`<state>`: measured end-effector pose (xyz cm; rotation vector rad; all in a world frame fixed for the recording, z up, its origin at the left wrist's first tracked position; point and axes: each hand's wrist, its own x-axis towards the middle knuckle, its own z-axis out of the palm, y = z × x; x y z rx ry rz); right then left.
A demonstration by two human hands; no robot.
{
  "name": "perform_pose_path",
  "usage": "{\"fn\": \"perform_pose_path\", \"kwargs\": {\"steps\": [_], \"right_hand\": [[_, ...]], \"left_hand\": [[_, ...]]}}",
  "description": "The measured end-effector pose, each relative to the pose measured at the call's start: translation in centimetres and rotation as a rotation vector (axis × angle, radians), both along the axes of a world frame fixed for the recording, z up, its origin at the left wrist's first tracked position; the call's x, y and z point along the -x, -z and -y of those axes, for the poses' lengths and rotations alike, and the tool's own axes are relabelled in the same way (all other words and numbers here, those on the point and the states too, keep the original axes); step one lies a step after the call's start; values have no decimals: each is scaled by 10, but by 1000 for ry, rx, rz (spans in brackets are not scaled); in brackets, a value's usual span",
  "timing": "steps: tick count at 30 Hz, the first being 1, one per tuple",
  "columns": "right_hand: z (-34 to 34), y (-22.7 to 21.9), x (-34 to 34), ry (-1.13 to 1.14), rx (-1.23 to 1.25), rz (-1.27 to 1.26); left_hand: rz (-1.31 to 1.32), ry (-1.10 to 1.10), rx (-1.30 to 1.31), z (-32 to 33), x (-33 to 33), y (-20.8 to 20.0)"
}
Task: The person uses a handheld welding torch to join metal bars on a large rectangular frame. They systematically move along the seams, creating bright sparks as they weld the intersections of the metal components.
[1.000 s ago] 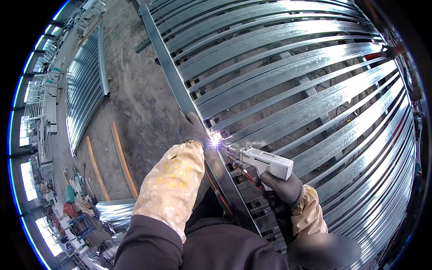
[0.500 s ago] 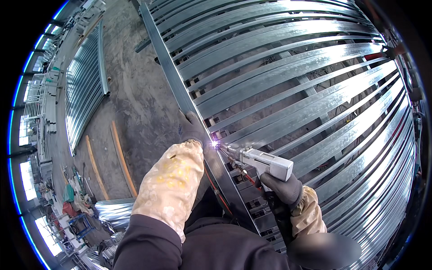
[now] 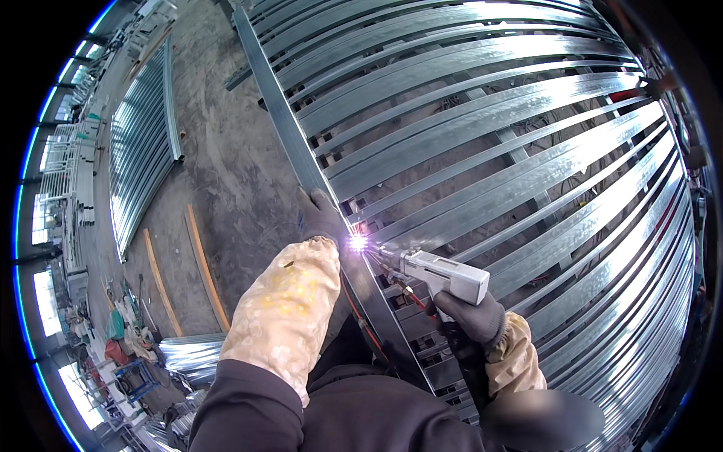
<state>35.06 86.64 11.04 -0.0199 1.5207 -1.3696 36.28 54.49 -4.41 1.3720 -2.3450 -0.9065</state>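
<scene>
"Why did the dark-grey gloved left hand (image 3: pixel 322 215) lie there?"

"Probably to steady the long, flat grey steel rail (image 3: pixel 280 113) at its fingers; how tightly they closed, I couldn't tell."

"And the dark-grey gloved right hand (image 3: pixel 474 313)?"

"Its fingers were wrapped round the handle of the boxy silver-grey metal torch (image 3: pixel 448 273), likely to aim its nozzle at the violet-white spark (image 3: pixel 358 242) just beside the left fingers."

"The shiny silver steel slats (image 3: pixel 542 164)?"

"Rightward of the left fingers, ends toward the rail, presumably for even spacing."
</scene>
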Motion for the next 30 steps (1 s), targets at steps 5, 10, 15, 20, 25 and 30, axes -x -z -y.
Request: {"fn": "perform_pose_path", "kwargs": {"steps": [5,10,15,20,25,30], "right_hand": [[-2,-2,-2,13,-49,-21],[-2,0,-1,5,-4,-29],[-2,-7,-1,7,-26,-6],[-14,-30,-3,125,63,-32],[-53,-74,-14,377,-32,-43],[-117,-133,-55,702,-192,-261]], "left_hand": [[3,-12,-125,-11,4,-19],[9,9,-89,-6,4,-17],[32,4,-96,-8,4,-17],[53,0,-195,-6,5,-29],[-49,26,-116,-25,5,-44],[-85,-14,-233,-9,7,-33]]}}
